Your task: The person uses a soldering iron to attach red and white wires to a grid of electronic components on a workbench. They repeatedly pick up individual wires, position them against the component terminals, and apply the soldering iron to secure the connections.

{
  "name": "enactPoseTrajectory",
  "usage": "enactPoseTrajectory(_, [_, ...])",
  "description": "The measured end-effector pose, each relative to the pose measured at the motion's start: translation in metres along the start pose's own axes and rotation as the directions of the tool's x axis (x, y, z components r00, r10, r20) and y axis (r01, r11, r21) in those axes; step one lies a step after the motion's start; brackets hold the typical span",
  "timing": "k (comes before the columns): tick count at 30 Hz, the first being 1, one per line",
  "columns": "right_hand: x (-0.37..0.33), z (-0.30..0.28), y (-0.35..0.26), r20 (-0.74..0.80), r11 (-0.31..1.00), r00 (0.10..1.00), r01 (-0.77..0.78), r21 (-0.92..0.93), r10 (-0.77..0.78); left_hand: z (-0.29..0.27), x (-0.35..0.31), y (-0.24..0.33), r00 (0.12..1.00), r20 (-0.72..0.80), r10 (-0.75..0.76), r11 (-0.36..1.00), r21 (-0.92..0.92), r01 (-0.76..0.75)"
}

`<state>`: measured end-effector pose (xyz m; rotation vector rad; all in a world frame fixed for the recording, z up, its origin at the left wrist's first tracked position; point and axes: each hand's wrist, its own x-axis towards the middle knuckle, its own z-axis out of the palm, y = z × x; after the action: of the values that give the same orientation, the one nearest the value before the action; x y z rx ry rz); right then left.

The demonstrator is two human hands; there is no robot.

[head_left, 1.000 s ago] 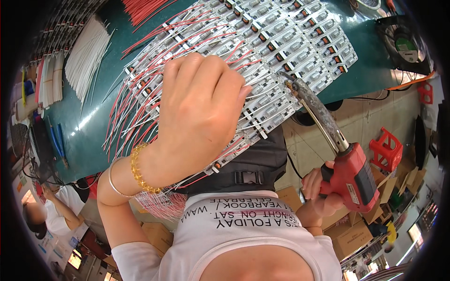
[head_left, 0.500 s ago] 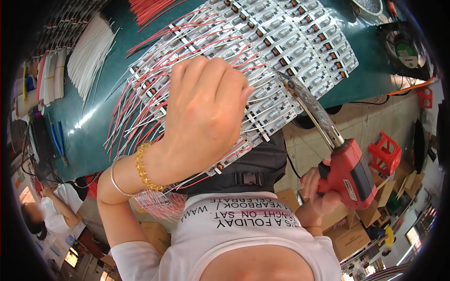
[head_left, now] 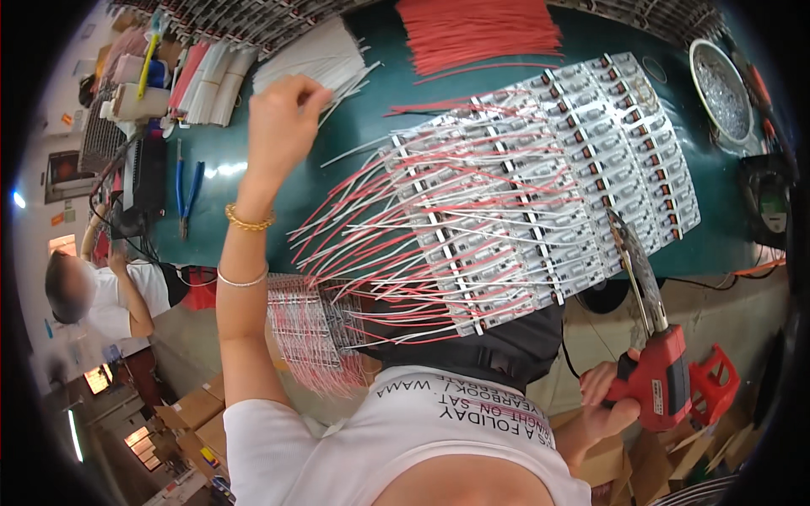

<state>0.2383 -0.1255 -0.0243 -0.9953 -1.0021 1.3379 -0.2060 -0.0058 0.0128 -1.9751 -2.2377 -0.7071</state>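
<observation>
Gripping a red soldering gun [head_left: 662, 379], right hand [head_left: 606, 403] is nearest. Circuit boards [head_left: 540, 211] with red and white leads lie up-left of it on the green worktop [head_left: 240, 223], gun tip over them, contact unclear. Left hand [head_left: 283, 122], fingers curled, is left of the boards, at loose white wires [head_left: 314, 52]; can't tell if it pinches one. Red wires [head_left: 477, 32] lie along the far side.

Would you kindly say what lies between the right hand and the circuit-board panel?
The head view shows a red soldering gun, its barrel reaching over the panel.
</observation>
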Motion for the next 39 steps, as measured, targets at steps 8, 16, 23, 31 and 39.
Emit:
enactPoseTrajectory(8, [0.006, 0.008, -0.006, -0.005, 0.998, 1.0, -0.001, -0.07, 0.0, 0.026, 0.034, 0.045, 0.932, -0.119, 0.342, 0.94, 0.026, -0.341])
enactPoseTrajectory(16, [0.011, 0.016, -0.012, -0.038, 0.998, 0.999, -0.026, -0.064, 0.024, 0.099, 0.098, 0.114, 0.807, -0.129, 0.577, 0.815, 0.166, -0.556])
enactPoseTrajectory(23, [0.017, 0.017, -0.013, -0.012, 0.996, 0.999, -0.034, -0.082, 0.034, 0.084, 0.096, 0.119, 0.888, -0.134, 0.44, 0.893, -0.039, -0.448])
enactPoseTrajectory(31, [0.016, 0.02, -0.015, -0.039, 0.995, 0.999, -0.031, -0.09, 0.028, 0.028, 0.054, 0.148, 0.954, 0.265, 0.139, 0.726, -0.683, 0.084])
enactPoseTrajectory(39, [0.009, 0.015, -0.012, -0.035, 0.991, 0.998, -0.05, -0.122, 0.046, 0.036, -0.03, 0.173, 0.9, 0.168, 0.402, 0.839, -0.46, -0.29])
